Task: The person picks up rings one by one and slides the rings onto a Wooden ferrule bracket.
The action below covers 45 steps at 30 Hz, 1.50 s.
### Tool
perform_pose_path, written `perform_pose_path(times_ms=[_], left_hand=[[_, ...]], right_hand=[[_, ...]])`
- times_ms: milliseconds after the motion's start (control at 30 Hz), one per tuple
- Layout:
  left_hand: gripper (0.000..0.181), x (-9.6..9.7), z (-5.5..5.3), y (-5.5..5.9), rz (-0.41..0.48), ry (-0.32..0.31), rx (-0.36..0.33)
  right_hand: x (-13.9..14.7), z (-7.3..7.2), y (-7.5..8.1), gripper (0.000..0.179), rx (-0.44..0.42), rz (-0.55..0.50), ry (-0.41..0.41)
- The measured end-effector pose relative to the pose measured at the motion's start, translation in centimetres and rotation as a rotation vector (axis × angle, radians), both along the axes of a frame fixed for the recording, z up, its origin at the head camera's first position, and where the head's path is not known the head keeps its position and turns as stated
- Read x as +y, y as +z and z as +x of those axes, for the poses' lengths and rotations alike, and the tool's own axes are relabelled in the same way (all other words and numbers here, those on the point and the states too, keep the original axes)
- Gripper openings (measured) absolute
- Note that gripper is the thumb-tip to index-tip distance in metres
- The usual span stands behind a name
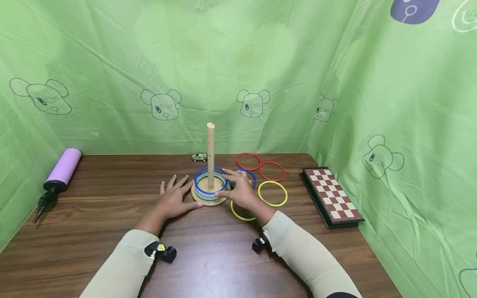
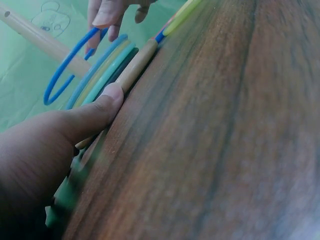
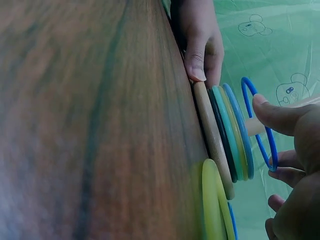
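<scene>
A wooden ring-toss stand has a round base (image 1: 209, 203) and an upright peg (image 1: 210, 153). Several rings are stacked on the base, among them a teal ring (image 3: 227, 132) and a blue one on top. My right hand (image 1: 240, 190) pinches another blue ring (image 2: 62, 65) between thumb and fingers. That ring encircles the peg and hangs slightly tilted above the stack, as both wrist views show. To the left of the stand, my left hand (image 1: 173, 200) has its fingers spread, with the thumb touching the base's rim.
Right of the stand lie two red rings (image 1: 272, 162), two yellow rings (image 1: 273, 205) and a blue ring (image 1: 255, 178), partly behind my right hand. A toy car (image 1: 199, 157) stands behind, a chessboard (image 1: 333, 194) at the right, a purple hand pump (image 1: 63, 165) at the left.
</scene>
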<state>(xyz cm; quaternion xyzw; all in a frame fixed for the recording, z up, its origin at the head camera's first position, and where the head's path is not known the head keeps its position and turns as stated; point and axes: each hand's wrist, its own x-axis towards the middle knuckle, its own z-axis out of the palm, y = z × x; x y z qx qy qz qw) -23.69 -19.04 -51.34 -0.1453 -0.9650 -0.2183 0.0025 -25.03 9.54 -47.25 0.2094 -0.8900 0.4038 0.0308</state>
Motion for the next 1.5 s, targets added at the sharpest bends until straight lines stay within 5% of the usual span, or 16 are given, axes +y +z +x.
perform_pose_path(times_ms=[1500], left_hand=[[0.106, 0.1, 0.02, 0.1, -0.014, 0.002, -0.013]], right_hand=[[0.27, -0.73, -0.82, 0.066, -0.04, 0.079, 0.055]])
